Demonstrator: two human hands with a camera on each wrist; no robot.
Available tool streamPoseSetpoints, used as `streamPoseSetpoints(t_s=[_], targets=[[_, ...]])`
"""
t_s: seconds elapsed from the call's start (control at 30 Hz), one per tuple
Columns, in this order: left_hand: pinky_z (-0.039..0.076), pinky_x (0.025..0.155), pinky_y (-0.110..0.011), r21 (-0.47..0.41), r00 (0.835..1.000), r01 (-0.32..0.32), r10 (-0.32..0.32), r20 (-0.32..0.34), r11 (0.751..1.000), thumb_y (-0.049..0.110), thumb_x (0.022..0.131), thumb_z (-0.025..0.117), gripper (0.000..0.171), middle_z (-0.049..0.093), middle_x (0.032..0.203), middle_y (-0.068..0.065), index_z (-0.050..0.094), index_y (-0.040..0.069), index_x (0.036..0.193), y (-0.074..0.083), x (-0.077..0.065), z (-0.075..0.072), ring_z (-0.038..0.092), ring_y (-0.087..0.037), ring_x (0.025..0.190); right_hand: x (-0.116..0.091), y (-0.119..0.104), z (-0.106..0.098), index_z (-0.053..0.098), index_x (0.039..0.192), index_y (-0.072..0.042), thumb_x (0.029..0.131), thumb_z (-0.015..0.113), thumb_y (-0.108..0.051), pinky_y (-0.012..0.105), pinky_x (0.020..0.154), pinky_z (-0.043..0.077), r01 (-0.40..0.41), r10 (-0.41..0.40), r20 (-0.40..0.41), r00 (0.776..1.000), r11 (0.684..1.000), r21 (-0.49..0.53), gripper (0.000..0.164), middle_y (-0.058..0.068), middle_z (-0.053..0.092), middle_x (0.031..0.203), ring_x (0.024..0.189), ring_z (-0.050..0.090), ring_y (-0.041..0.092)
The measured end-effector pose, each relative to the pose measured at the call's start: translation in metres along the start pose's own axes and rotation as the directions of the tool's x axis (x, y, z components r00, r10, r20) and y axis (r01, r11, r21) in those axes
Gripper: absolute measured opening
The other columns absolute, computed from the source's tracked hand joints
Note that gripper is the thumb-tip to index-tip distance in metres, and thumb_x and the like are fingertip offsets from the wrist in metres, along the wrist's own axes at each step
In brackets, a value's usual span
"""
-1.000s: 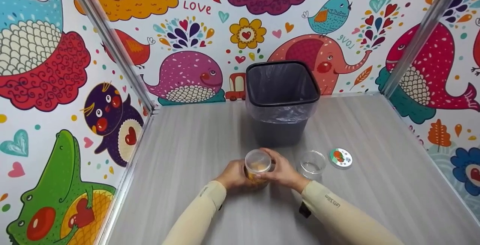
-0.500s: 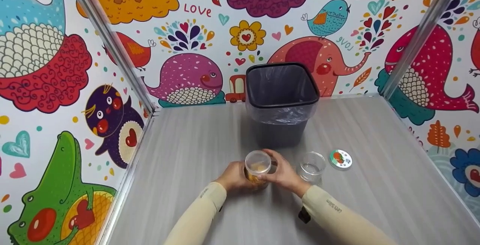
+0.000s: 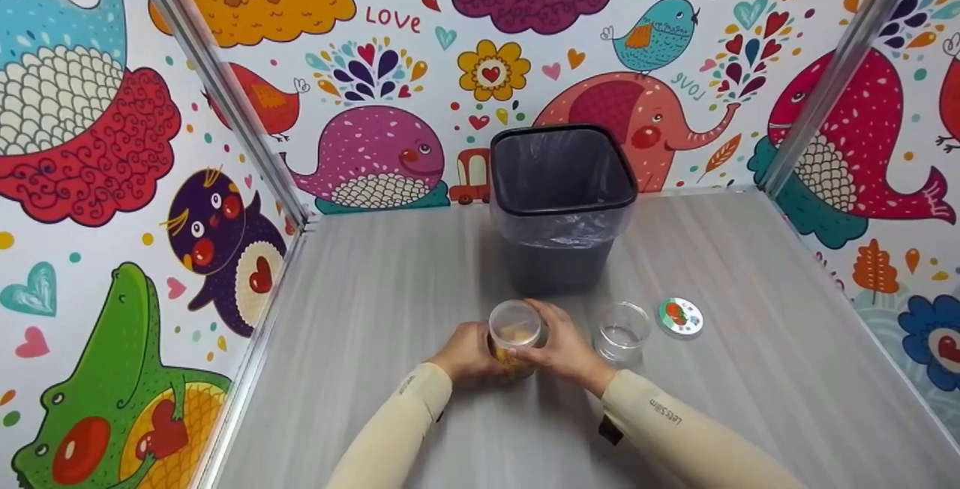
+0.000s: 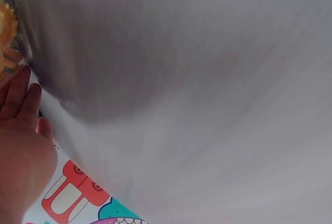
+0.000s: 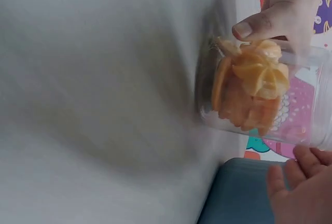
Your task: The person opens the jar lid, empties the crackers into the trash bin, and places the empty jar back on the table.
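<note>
In the head view my left hand [image 3: 469, 350] grips the side of a clear plastic jar [image 3: 516, 324] from the left. My right hand [image 3: 564, 350] holds the jar's upper part, thumb on the near side and fingers on the far side. Orange ridged cookies [image 5: 254, 81] lie inside its lower half, seen best in the right wrist view. Whether a cover sits on the jar's top, I cannot tell. An empty clear jar [image 3: 622, 331] stands right of my right hand. Beside it lies a round lid [image 3: 680, 316] with a red-and-green picture.
Directly behind the hands, a dark square bin [image 3: 559, 264] lined with a clear bag stands near the back wall. Printed cartoon walls [image 3: 480, 76] with metal corner posts enclose the grey table [image 3: 375, 286] on the left, back and right.
Both hands keep holding the jar in nearly the same place. Only a slight shift of the head camera shows; the empty jar, lid and bin have not moved.
</note>
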State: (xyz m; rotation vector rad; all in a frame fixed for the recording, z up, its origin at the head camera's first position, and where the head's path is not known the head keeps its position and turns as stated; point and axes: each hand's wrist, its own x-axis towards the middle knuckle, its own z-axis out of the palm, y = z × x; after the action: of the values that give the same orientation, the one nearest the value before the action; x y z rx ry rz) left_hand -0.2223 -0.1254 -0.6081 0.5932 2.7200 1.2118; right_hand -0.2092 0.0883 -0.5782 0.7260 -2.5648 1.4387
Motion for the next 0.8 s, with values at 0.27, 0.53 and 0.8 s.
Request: streamPoseSetpoints(t_s=[0.27,0.53,0.8], targets=[[0.052,0.077,-0.027,-0.026,1.000,-0.015,0.015,0.009,1.000,0.029,0.054,0.098,0.055,0.069,0.086,0.013,0.072,0.013,0.101,0.001,0.001,-0.001,0.063,-0.006,0.080,0.015,0.007,-0.019,0.047,0.142,0.004,0.076,0.088,-0.032,0.048,0.100,0.045,0.006,-0.024,0.212,0.977,0.996,0.087,0.085,0.019,0.054,0.137,0.123,0.052,0.033],[0.053,0.077,-0.027,-0.074,0.999,0.034,-0.031,0.036,0.997,0.019,0.050,0.099,0.056,0.069,0.084,0.012,0.073,0.013,0.100,-0.001,0.001,0.001,0.063,-0.007,0.079,0.023,0.011,-0.029,0.044,0.145,0.002,0.075,0.088,-0.031,0.049,0.102,0.042,0.012,-0.049,0.324,0.945,0.993,0.117,0.089,0.016,0.053,0.139,0.121,0.054,0.032],[0.053,0.078,-0.029,-0.064,0.999,0.033,-0.031,0.023,0.997,0.023,0.052,0.099,0.059,0.069,0.087,0.012,0.072,0.013,0.103,-0.001,0.000,0.000,0.064,-0.008,0.081,0.002,0.009,-0.003,0.045,0.144,0.003,0.069,0.093,-0.031,0.043,0.098,0.047,0.008,-0.016,0.063,0.998,0.992,0.128,0.095,0.017,0.052,0.138,0.122,0.052,0.030]])
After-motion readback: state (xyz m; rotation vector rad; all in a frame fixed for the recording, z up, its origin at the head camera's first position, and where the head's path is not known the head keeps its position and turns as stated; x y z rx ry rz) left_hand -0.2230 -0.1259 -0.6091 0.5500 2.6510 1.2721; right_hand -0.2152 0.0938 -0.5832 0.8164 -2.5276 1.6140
